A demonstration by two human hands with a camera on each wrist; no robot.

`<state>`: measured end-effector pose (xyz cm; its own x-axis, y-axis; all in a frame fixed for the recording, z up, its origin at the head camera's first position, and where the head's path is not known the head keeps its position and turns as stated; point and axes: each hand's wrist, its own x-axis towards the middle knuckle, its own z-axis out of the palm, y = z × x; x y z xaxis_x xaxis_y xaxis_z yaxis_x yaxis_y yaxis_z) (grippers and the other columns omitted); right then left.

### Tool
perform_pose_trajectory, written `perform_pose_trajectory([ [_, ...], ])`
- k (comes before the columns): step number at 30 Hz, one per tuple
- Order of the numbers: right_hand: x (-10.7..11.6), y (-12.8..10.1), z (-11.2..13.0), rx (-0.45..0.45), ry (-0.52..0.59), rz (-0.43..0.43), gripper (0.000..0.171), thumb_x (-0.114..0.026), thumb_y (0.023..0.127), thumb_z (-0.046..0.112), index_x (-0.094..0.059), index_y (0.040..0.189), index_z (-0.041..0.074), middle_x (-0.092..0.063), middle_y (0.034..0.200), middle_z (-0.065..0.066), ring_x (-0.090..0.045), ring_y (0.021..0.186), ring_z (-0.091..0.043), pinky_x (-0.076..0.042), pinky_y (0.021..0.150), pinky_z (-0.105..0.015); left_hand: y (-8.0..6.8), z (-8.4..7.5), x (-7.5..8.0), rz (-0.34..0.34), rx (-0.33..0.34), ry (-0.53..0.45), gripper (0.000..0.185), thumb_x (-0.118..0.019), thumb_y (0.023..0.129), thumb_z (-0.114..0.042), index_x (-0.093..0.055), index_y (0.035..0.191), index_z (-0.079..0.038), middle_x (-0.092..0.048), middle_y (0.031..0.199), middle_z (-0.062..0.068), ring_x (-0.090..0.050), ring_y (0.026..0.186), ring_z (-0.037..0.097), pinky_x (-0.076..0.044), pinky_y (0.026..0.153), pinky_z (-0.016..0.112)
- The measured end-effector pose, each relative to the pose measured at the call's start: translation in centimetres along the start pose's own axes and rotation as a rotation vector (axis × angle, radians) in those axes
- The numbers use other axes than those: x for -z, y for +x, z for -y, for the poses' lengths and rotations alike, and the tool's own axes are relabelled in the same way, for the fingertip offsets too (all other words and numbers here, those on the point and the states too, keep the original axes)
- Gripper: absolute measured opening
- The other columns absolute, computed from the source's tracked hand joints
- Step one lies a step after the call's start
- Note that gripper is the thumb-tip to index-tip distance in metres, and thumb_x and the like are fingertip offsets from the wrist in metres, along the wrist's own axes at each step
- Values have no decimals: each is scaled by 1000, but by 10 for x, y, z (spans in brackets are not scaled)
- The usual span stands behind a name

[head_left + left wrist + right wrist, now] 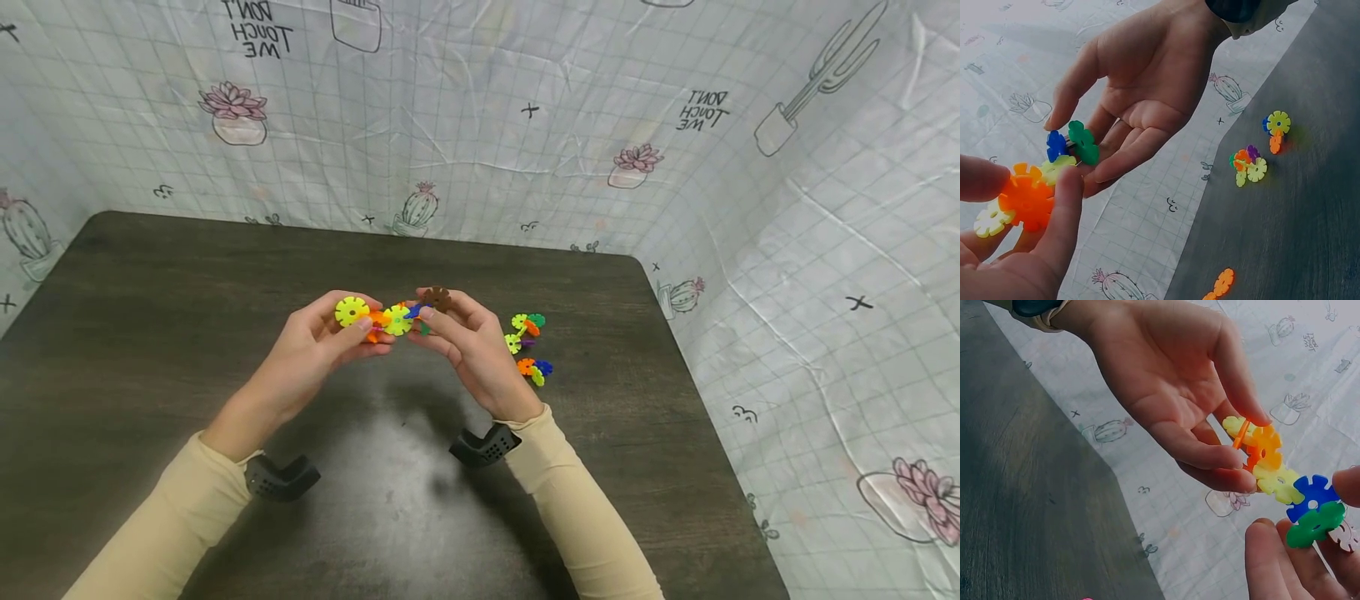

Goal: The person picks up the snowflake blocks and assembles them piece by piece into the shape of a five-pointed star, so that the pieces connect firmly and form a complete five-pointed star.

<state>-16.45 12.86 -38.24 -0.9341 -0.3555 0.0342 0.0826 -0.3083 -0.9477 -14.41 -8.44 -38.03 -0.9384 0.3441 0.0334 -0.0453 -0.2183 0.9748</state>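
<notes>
Overhead, the chain of snowflake discs (384, 317) runs left to right above the worktop (150, 333), its long axis spanning both hands: the left hand (315, 350) pinches the yellow end, the right hand (468, 342) the blue-green end beside a brown disc (437, 297). From the left wrist, thumb and finger clamp the orange disc (1025, 197). From the right wrist, fingertips close on the green disc (1316, 526).
</notes>
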Motion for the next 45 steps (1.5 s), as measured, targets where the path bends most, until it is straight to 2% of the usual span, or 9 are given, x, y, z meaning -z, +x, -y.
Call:
perform_pose_trajectory([
  [6,2,5,1,23,-95,-17,51,-57,94,33,-43,137,12,-46,137,-10,-52,120,-23,-45,101,-44,-2,-3,4,2,-12,-18,29,-57,93,-8,-48,118,2,-53,112,15,-68,95,21,-53,87,33],
  [10,21,19,-3,27,-218,-165,50,-48,95,48,-42,137,22,-44,136,-5,-49,125,-28,-42,103,-47,-4,-4,7,6,-40,-34,28,-57,93,-7,-48,117,2,-54,111,16,-68,94,23,-53,88,34],
  [13,39,36,-15,-59,-348,-236,41,-53,94,41,-49,129,19,-50,128,-7,-52,119,-33,-44,100,-49,-7,-6,11,4,-53,-28,28,-57,93,-7,-48,118,2,-52,112,15,-68,96,26,-52,89,32],
  [21,57,75,-56,-312,-1015,-105,42,-66,87,35,-55,121,13,-55,112,-7,-54,97,-24,-48,79,-38,-12,-13,17,-36,-91,-41,26,-56,94,-9,-49,118,-1,-47,116,12,-67,97,23,-52,90,28],
  [29,52,85,-66,-353,-1223,-129,36,-71,83,32,-58,107,9,-58,93,-7,-54,79,-22,-47,68,-33,-14,-19,21,-61,-133,-56,28,-56,93,-7,-51,120,0,-49,116,13,-67,95,23,-53,87,32],
  [33,50,86,-68,-372,-1265,-144,30,-73,80,29,-60,100,11,-60,95,-5,-55,82,-22,-48,72,-34,-14,-21,21,-100,-130,20,28,-59,92,-11,-56,119,-5,-51,117,9,-62,99,20,-54,86,27],
  [39,51,87,-69,-415,-1161,-163,27,-76,77,22,-59,96,12,-60,96,-6,-56,80,-22,-48,69,-31,-15,-25,22,-132,-134,50,27,-62,91,-13,-57,117,-8,-55,111,7,-61,96,16,-52,87,21],
  [42,50,80,-66,-376,-1044,-174,23,-76,79,20,-60,93,11,-60,90,-6,-56,75,-21,-47,62,-28,-16,-25,22,-126,-138,26,27,-61,91,-13,-55,117,-7,-57,108,6,-63,96,15,-52,87,20],
  [45,42,62,-61,-241,-858,-177,21,-74,82,21,-60,95,12,-63,88,-4,-59,77,-25,-48,61,-27,-16,-24,21,-112,-143,-13,29,-61,91,-11,-52,119,-6,-58,106,5,-63,95,14,-52,87,21],
])
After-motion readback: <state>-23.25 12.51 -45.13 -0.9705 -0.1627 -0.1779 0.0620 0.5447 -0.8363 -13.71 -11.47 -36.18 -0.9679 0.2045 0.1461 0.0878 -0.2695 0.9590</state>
